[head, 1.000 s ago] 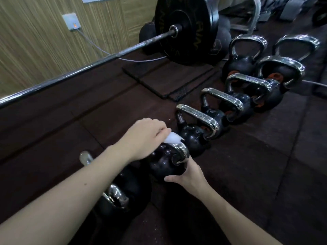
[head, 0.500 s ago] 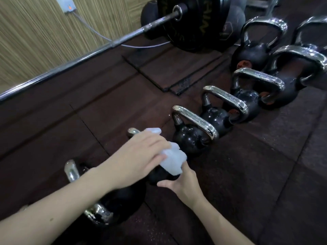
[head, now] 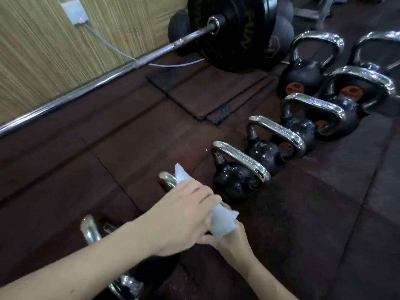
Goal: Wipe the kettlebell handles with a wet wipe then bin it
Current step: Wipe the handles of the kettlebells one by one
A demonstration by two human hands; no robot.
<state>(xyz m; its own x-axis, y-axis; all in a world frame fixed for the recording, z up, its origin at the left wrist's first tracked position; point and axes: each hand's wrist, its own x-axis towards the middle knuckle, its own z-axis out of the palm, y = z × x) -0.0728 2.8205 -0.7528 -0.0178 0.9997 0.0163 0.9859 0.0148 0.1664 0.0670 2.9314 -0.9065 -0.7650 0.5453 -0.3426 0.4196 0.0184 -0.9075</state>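
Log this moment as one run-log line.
step: wiping handle | left hand: grips wet wipe round kettlebell handle | right hand: steadies kettlebell below | bin: not in view

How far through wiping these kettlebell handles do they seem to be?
Early on, it seems. In hand: the left hand wraps the wet wipe round the second kettlebell's handle, while the right hand steadies it below. The nearest kettlebell may be done; I cannot tell. Left: the next kettlebell and those beyond, then binning; no bin shows.
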